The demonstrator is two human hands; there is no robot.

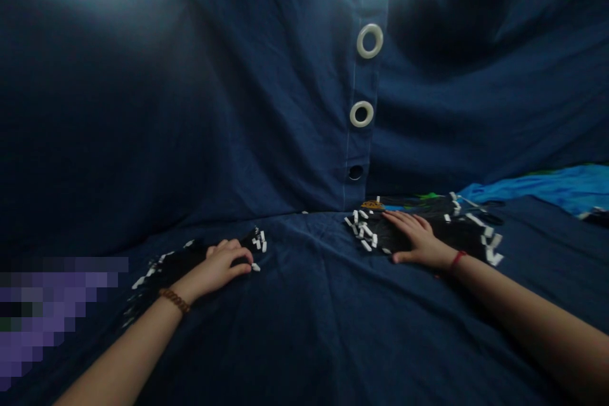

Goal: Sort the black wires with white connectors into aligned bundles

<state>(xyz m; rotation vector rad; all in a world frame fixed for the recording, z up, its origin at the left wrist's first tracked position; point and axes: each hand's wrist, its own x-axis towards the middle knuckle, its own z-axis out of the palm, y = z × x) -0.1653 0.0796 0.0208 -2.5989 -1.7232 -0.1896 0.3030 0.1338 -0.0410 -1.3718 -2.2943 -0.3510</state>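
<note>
On the left of the blue cloth surface, my left hand (221, 264) lies over a dark bundle (176, 266) with many small white tabs along its ends. Its fingers are curled down on the bundle, and the thumb reaches toward the tabs at the right end. A second black bundle (466, 238) with white tabs at both ends lies to the right. My right hand (419, 240) rests flat across it, fingers stretched out and thumb apart. What exactly these bundles are I cannot make out; the left one is partly blurred.
Dark blue cloth (266, 95) hangs as a wall behind, with a strip of white ring eyelets (370, 41). Bright blue fabric (547, 185) lies at the far right. A small brown patterned piece (372, 205) shows behind the right bundle. A pixelated purple area (57, 323) covers the lower left.
</note>
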